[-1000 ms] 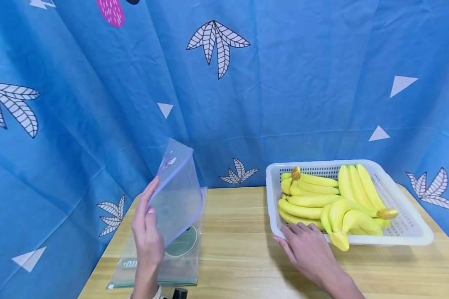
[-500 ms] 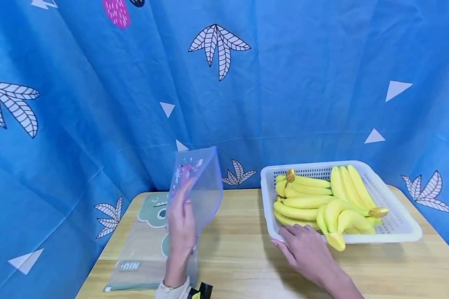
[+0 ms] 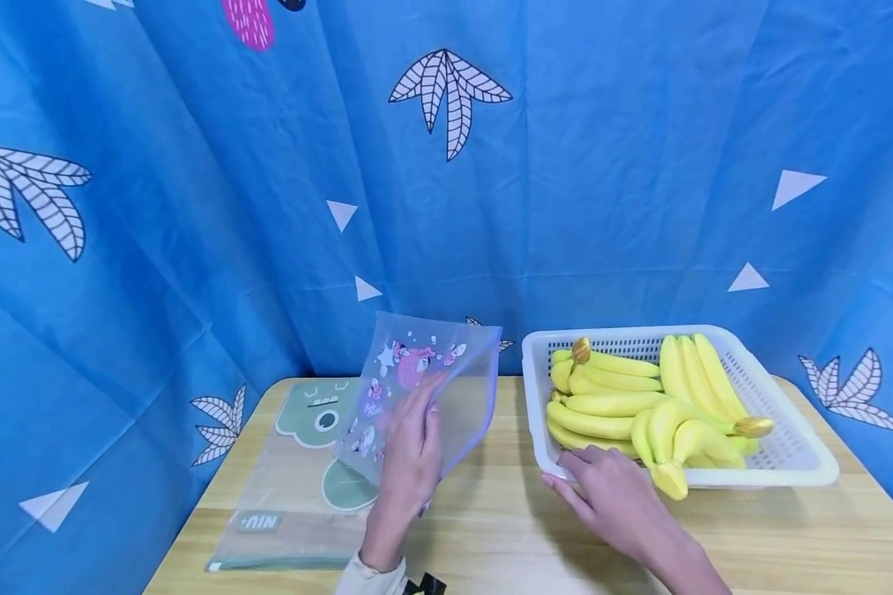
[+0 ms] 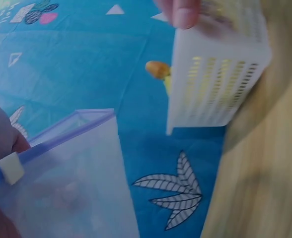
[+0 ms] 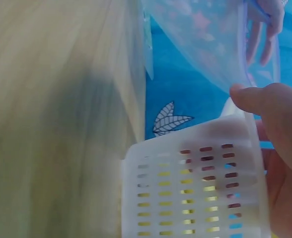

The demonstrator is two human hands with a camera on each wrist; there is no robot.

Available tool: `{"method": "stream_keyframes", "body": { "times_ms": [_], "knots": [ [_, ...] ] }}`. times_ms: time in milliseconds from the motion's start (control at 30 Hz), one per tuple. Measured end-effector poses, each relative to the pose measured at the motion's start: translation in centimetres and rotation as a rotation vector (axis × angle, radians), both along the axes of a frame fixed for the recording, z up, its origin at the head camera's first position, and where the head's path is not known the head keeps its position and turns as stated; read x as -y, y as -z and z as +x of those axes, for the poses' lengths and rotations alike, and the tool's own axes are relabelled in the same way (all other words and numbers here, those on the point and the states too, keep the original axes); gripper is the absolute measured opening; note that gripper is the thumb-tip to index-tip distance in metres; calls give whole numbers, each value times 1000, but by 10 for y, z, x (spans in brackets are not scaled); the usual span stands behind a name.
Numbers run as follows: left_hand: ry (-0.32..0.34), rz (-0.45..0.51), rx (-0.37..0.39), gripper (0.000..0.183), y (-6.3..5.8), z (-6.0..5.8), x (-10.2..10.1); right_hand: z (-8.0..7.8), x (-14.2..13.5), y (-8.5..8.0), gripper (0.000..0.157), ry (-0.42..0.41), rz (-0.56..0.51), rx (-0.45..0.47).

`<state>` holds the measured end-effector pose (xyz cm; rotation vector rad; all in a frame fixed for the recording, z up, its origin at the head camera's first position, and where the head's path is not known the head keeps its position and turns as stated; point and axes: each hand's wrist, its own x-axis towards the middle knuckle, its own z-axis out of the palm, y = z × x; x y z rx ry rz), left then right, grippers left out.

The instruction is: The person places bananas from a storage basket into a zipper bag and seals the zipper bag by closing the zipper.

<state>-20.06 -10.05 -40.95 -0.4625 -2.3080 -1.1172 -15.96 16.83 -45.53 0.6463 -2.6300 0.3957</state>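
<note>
My left hand [image 3: 411, 454] holds a clear zipper bag [image 3: 390, 392] printed with pink cartoon figures, raised above the left side of the table. The bag has a purple zip edge, and in the left wrist view a white slider [image 4: 11, 168] shows beside the fingers. The bag's mouth gapes toward the right. With fingers over the inside and thumb outside, my right hand [image 3: 613, 496] grips the near-left rim of a white plastic basket [image 3: 804, 477]. Several bunches of yellow bananas [image 3: 610, 404] lie in the basket, one with its stem over the near rim.
A second zipper bag [image 3: 290, 479], clear with a green cartoon print, lies flat on the wooden table [image 3: 484, 529] at the left, partly covered by the raised bag. A blue patterned curtain [image 3: 603, 165] hangs behind and beside the table.
My left hand has moved right with the zipper bag and turned it, so its printed side now faces the head camera. The right hand stays on the basket rim.
</note>
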Motion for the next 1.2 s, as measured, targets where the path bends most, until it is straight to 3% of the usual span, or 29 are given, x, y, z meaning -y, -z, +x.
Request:
{"method": "stream_keyframes", "body": {
  "times_ms": [133, 233, 333, 500, 667, 767, 967, 1100, 1200],
  "knots": [
    [7, -42, -20, 39, 8, 3, -7, -3, 1, -6, 36, -8, -98, 115],
    [13, -68, -5, 39, 9, 6, -9, -7, 7, -13, 27, -2, -278, 200],
    [41, -67, 28, 38, 3, 10, -9, -15, 20, -18, 21, 8, -472, 214],
    [112, -74, 107, 37, -6, 16, -6, -27, 44, -24, 42, 54, -710, 231],
    [145, -95, 157, 37, -12, 18, -5, -32, 59, -28, 52, 71, -928, 438],
    [138, -124, 174, 36, -12, 18, -5, -32, 66, -29, 45, 41, -1037, 546],
    [11, -292, 200, 29, -10, 17, -6, -35, 75, -27, 35, -16, -1136, 519],
    [-98, -403, 162, 18, -8, 18, -4, -37, 80, -25, 28, -4, -1107, 468],
    [-152, -409, 117, 15, -6, 17, -1, -38, 84, -24, 18, 24, -1026, 411]
  ]
}}
